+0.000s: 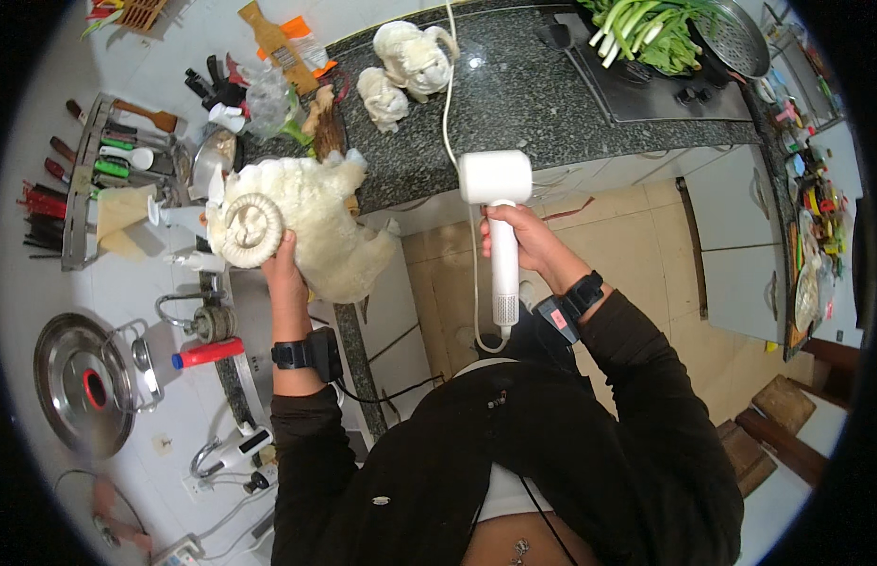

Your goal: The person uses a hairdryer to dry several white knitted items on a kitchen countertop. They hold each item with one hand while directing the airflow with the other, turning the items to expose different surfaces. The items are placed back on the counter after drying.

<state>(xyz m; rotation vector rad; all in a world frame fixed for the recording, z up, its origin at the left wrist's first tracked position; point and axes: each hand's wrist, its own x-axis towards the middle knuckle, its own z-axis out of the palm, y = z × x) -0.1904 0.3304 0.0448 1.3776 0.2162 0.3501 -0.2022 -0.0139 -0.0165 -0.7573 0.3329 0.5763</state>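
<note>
My right hand (527, 237) grips the handle of a white hair dryer (496, 177), whose head is uppermost. Its pale cord (450, 99) loops from the handle's foot up past the worktop's back edge. On the left, my left hand (284, 269) holds a large cream plush sheep (318, 212) with a curled horn, by the head end. The palm is hidden beneath the plush. Two smaller cream plush sheep, a bigger one (413, 56) and a little one (383, 97), stand on the speckled granite worktop (502, 85).
Green-leaved vegetables (647, 35) lie on the gas hob (665, 99), beside a perforated steel pan (735, 39). A utensil rack (84, 184) hangs on the left wall above the sink side. A faucet (176, 304) and a red bottle (208, 352) are near my left forearm.
</note>
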